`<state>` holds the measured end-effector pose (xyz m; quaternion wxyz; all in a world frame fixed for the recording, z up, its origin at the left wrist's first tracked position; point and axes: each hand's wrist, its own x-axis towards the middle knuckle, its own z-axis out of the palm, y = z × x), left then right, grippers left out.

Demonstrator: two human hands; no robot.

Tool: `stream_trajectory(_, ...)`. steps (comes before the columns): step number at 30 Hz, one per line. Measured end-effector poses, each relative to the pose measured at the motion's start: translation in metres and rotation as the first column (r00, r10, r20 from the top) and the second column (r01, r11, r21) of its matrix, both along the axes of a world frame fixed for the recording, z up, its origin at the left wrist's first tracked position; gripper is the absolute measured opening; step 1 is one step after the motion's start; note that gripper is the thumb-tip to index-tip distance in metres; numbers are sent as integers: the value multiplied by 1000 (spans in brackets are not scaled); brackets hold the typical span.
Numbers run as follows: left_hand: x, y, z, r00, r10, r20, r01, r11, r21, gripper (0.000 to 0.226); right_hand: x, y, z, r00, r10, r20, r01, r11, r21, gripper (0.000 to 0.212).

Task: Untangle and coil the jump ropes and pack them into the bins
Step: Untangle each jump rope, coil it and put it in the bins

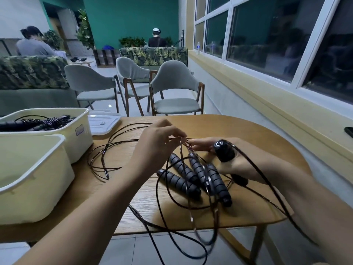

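Observation:
Several black jump rope handles (198, 175) with ribbed foam grips hang in a bunch over the wooden table (248, 134). My left hand (156, 144) pinches thin black cords (114, 150) at the top of the bunch. My right hand (229, 161) holds one black handle (224, 152) in the palm while its fingertips meet the same cords. Loose cord loops spread left across the table and hang over its front edge. The near cream bin (32, 180) shows no rope inside. The far cream bin (80, 134) holds coiled black ropes (38, 122).
A white bin lid (103, 123) lies behind the far bin. Three grey chairs (175, 88) stand beyond the table. A yellow window ledge (267, 96) runs along the right, with a dark phone (349, 131) on it. Two people sit far back.

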<state>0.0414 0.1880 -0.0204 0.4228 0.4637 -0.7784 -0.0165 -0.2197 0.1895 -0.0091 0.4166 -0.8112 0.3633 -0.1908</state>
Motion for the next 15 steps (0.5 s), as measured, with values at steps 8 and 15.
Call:
stream_trajectory(8, -12, 12, -1, 988, -155, -19, 155, 988, 11, 13, 20, 22, 9, 778, -450, 438, 289, 876, 386, 21)
stream_trajectory(15, -18, 23, -3, 982, -186, -1, 186, 982, 24, 15, 38, 28, -3, 838, -456, 299, 221, 786, 578, 40)
